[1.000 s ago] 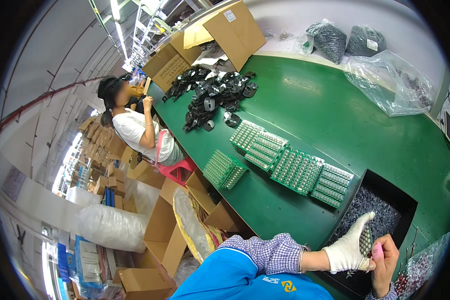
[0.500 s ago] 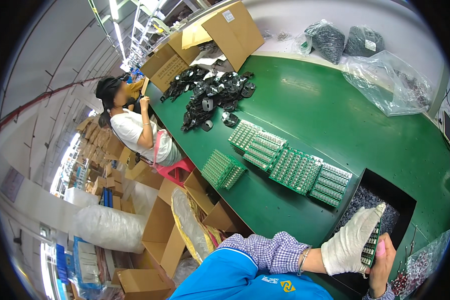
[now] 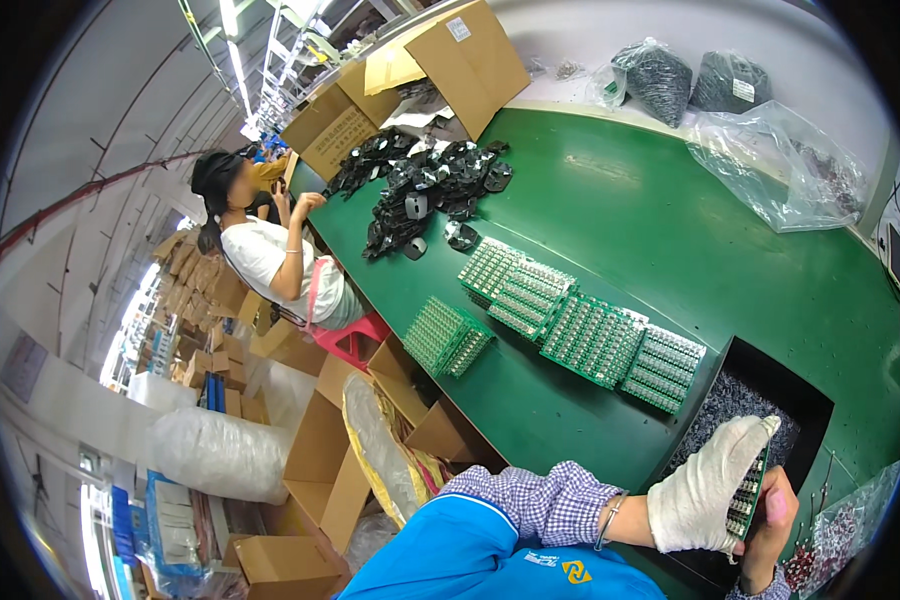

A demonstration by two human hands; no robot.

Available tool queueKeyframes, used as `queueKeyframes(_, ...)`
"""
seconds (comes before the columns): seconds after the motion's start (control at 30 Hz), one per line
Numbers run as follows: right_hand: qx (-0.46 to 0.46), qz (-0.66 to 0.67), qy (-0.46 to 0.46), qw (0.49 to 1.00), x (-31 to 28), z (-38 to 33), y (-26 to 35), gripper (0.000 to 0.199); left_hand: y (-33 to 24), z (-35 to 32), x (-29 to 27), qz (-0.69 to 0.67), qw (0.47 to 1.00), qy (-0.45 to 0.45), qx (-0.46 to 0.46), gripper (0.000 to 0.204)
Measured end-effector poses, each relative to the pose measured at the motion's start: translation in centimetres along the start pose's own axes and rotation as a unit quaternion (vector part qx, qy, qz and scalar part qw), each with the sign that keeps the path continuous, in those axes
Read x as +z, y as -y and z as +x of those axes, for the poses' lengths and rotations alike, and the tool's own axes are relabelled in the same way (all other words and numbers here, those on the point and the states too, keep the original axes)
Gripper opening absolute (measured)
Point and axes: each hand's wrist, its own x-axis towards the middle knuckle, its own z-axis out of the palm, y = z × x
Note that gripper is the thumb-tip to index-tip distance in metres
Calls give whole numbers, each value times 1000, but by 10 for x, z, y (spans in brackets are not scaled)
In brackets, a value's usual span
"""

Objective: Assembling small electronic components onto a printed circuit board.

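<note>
Green circuit board (image 3: 748, 492) being held upright between a worker's two hands, above a black tray (image 3: 770, 385) at the near corner of the green table (image 3: 670, 230).
The gloved left hand (image 3: 705, 490) is gripping its face while the bare right hand (image 3: 770, 525) is clasping its far edge; more green boards (image 3: 580, 325) are lying in a row nearby.

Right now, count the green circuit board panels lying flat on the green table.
5: one green circuit board panel near the front edge; four in a row. Stacked ones may hide beneath.
</note>
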Motion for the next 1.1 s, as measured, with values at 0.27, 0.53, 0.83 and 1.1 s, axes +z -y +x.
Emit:
queueKeyframes(0.27, -37, -31, -21, 999, 0, 2, -17, 37, 1, -7, 5, 5, 1000, 6, 13, 106)
queueKeyframes(0.53, -52, -8, -28, 998, 1, 6, -21, 40, 12, -16, 14, -4, 999, 49, 10, 127)
queueKeyframes(0.83, -57, -3, -45, 997, -1, 6, -28, 38, 13, -12, 18, -57, 995, 80, -13, 127)
queueKeyframes(1.1, -38, 3, -53, 998, -3, 6, -27, 41, 2, -20, 13, -47, 997, 60, 2, 123)
